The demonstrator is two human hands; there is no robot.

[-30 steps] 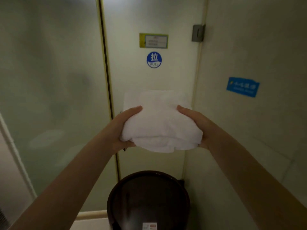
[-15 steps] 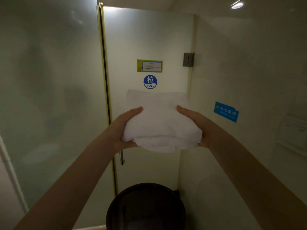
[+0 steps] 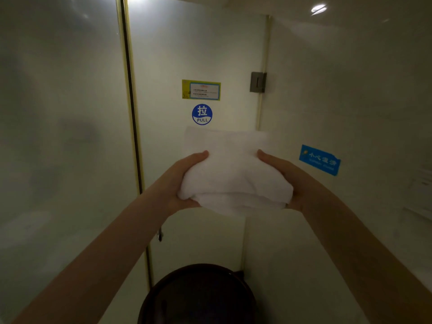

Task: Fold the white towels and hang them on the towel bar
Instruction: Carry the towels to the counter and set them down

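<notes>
White towel (image 3: 233, 178): you hold one, folded into a thick bundle, in the air at chest height in front of the glass door (image 3: 187, 54). Its long axis runs left to right, from one hand to the other. The rounded, stacked layers of the fold face down and toward you, and the flatter far edge rises toward the door, ending just below the round sticker.

Your left hand (image 3: 184, 181) grips the left end and your right hand (image 3: 287, 181) grips the right end. On each hand the thumb lies across the top and the fingers curl under the bundle, mostly hidden by the cloth.

Three labels are in view. A yellow-edged notice (image 3: 201, 90) and a round blue PULL sticker (image 3: 202, 114) sit one above the other on the door. A blue rectangular sign (image 3: 319, 160) is on the wall (image 3: 350, 90) to your right. One metal hinge (image 3: 257, 82) joins the door's right edge to that wall.

A frosted glass panel (image 3: 58, 113) fills the left side, with a dark seam between it and the door. The lower tip of a door handle (image 3: 160, 236) shows beside your left forearm. One dark round bin (image 3: 198, 295) stands on the floor directly below the towel, in the corner where door and wall meet. One bright glare of light (image 3: 318, 8) shines at the upper right.
</notes>
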